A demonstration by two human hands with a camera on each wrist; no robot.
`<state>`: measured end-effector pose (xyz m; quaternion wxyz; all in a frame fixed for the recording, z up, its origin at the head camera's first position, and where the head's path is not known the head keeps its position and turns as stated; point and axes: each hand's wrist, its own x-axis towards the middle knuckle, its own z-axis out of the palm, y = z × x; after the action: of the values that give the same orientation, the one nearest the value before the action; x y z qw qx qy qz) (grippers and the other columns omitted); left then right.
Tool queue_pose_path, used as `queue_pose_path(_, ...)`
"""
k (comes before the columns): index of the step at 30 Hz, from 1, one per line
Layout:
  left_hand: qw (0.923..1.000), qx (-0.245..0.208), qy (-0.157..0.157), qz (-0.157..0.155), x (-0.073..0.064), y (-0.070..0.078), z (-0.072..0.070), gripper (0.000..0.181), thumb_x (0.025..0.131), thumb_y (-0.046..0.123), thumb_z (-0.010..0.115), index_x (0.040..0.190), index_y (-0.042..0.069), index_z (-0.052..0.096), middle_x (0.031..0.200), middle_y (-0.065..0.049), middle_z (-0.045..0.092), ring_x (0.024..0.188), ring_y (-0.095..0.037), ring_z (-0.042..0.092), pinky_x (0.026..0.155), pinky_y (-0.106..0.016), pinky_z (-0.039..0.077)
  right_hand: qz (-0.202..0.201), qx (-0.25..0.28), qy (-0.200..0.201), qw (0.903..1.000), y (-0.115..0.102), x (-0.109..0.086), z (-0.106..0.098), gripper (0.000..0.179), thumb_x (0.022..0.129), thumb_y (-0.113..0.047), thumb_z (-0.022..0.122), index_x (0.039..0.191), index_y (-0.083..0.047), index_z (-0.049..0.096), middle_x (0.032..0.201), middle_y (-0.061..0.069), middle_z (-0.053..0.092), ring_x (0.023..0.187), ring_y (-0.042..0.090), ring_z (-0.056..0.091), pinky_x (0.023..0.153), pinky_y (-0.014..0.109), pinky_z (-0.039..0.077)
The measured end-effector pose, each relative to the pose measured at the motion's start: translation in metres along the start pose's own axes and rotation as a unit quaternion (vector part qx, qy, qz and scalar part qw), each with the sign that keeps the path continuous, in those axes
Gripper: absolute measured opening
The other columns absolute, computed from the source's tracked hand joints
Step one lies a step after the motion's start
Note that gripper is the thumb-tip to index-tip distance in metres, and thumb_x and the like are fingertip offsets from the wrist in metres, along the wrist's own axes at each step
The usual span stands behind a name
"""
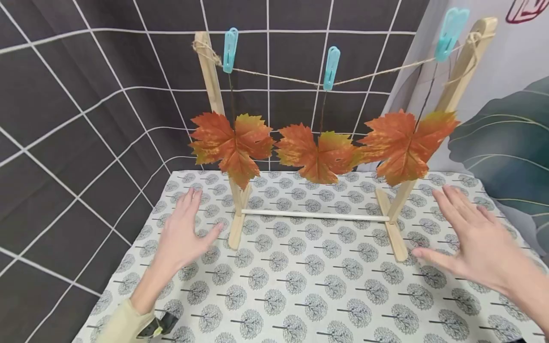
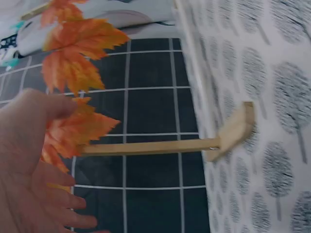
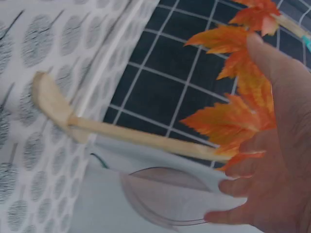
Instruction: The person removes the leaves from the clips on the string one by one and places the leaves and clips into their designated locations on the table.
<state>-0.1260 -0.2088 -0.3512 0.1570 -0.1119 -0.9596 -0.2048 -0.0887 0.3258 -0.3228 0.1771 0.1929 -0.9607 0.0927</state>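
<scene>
A wooden stand with two posts (image 1: 209, 74) and a white crossbar (image 1: 315, 216) is upright on the table. Twine (image 1: 279, 76) runs between the post tops. Blue clothespins (image 1: 230, 50) (image 1: 331, 69) (image 1: 451, 34) on the twine hold three orange maple-like leaves (image 1: 233, 145) (image 1: 316, 155) (image 1: 409, 145) by their dark stems. My left hand (image 1: 182, 233) is spread beside the left foot of the stand, apart from it. On the other side my right hand (image 1: 480, 238) is likewise spread, thumb near the right foot. Neither holds anything.
A white cloth (image 1: 296, 281) printed with grey trees covers the table. Behind and to the left hangs a dark curtain (image 1: 64, 143) with a white grid. A pale curtain with a large green leaf print (image 1: 506, 143) hangs at the right.
</scene>
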Motion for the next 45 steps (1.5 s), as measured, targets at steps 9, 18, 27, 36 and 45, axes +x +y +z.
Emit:
queue_pose_path(9, 0.975, -0.154, 0.16, 0.001, 0.019, 0.018, -0.028, 0.049, 0.086, 0.013, 0.074, 0.132, -0.001, 0.062, 0.124, -0.016, 0.067, 0.095, -0.033, 0.071, 0.075, -0.034, 0.059, -0.122, 0.03, 0.147, 0.9811, -0.025, 0.036, -0.028, 0.082, 0.09, -0.068, 0.057, 0.139, -0.002, 0.057, 0.111, 0.02, 0.071, 0.078, 0.027, 0.07, 0.057, 0.033, 0.054)
queue_pose_path(18, 0.9378, -0.281, 0.203, 0.023, 0.044, 0.034, -0.042, 0.033, 0.088, 0.003, 0.071, 0.121, -0.001, 0.068, 0.104, -0.008, 0.074, 0.082, -0.011, 0.071, 0.06, -0.017, 0.055, -0.184, 0.082, 0.177, 0.9634, -0.046, 0.067, -0.042, 0.066, 0.098, -0.06, 0.047, 0.115, 0.0, 0.069, 0.084, 0.003, 0.074, 0.065, 0.001, 0.064, 0.055, 0.014, 0.05)
queue_pose_path(27, 0.9054, -0.372, 0.203, 0.034, 0.063, 0.047, -0.051, 0.027, 0.091, -0.004, 0.068, 0.117, -0.009, 0.065, 0.101, -0.021, 0.072, 0.072, -0.016, 0.073, 0.049, -0.027, 0.055, -0.217, 0.15, 0.155, 0.952, -0.07, 0.096, -0.056, 0.058, 0.098, -0.055, 0.051, 0.113, -0.003, 0.07, 0.084, -0.005, 0.072, 0.071, -0.006, 0.062, 0.059, 0.013, 0.05)
queue_pose_path(36, 0.8807, -0.419, 0.21, 0.066, 0.088, 0.064, -0.058, 0.026, 0.09, -0.007, 0.068, 0.115, -0.009, 0.066, 0.1, -0.024, 0.071, 0.067, -0.016, 0.072, 0.047, -0.026, 0.054, -0.221, 0.205, 0.139, 0.9434, -0.093, 0.127, -0.07, 0.047, 0.073, 0.009, 0.079, 0.118, -0.001, 0.07, 0.096, 0.002, 0.073, 0.078, -0.003, 0.064, 0.065, 0.012, 0.051)
queue_pose_path(45, 0.8765, -0.424, 0.215, 0.074, 0.106, 0.074, -0.063, 0.026, 0.09, -0.004, 0.069, 0.116, -0.007, 0.067, 0.098, -0.02, 0.072, 0.062, -0.014, 0.07, 0.045, -0.027, 0.054, -0.2, 0.24, 0.117, 0.9426, -0.118, 0.152, -0.085, 0.041, 0.08, 0.011, 0.074, 0.119, -0.001, 0.069, 0.096, 0.003, 0.073, 0.08, 0.001, 0.066, 0.068, 0.012, 0.052)
